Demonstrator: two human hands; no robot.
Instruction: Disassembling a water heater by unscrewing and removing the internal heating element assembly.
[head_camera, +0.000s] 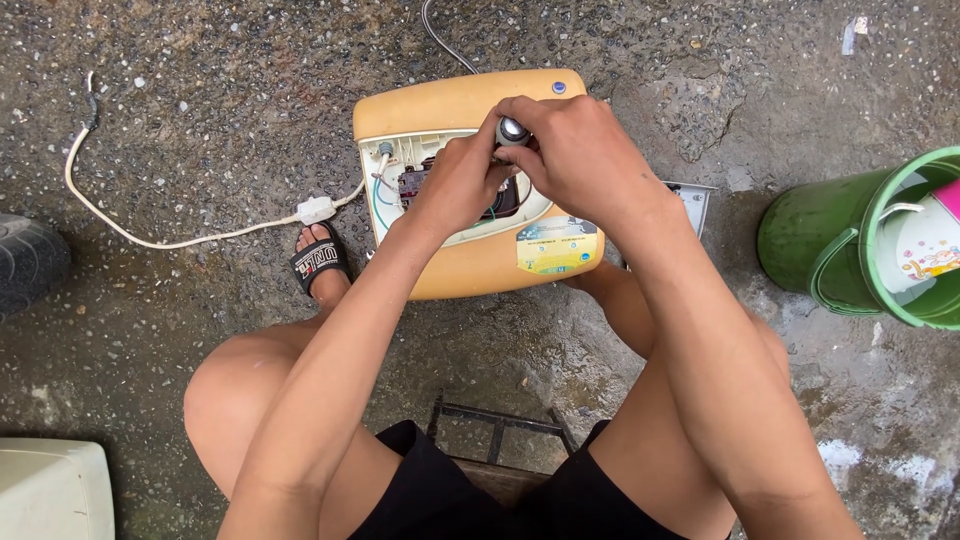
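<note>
Outdoors, on wet, speckled concrete, I look down at a yellow heater (470, 190) lying on the ground just beyond my knees, its cover off and wiring showing in a pale inner panel. My right hand (575, 150) is wrapped around the grey knob of a tool (512, 130), gripping it over the opened part of the casing. My left hand (460, 185) is curled close beside it, fingers bent down onto the exposed parts; whether it pinches anything I cannot tell, as the two hands hide the spot. Both hands touch, or nearly touch, above the middle of the heater.

A white cable (180, 235) snakes away to the left, ending in a small white connector (315, 209) near my left foot in a black sandal (318, 262). A grey hose (440, 35) runs off from the far edge of the casing. A flat grey plate (693, 200) lies just right of the heater. To the far right stands a green bucket (830, 245) holding a white container. A dark tyre (28, 262) sits at the left edge, and a pale box (50, 490) at the near left corner. I sit on a low stool (500, 425), its dark metal frame visible between my legs.
</note>
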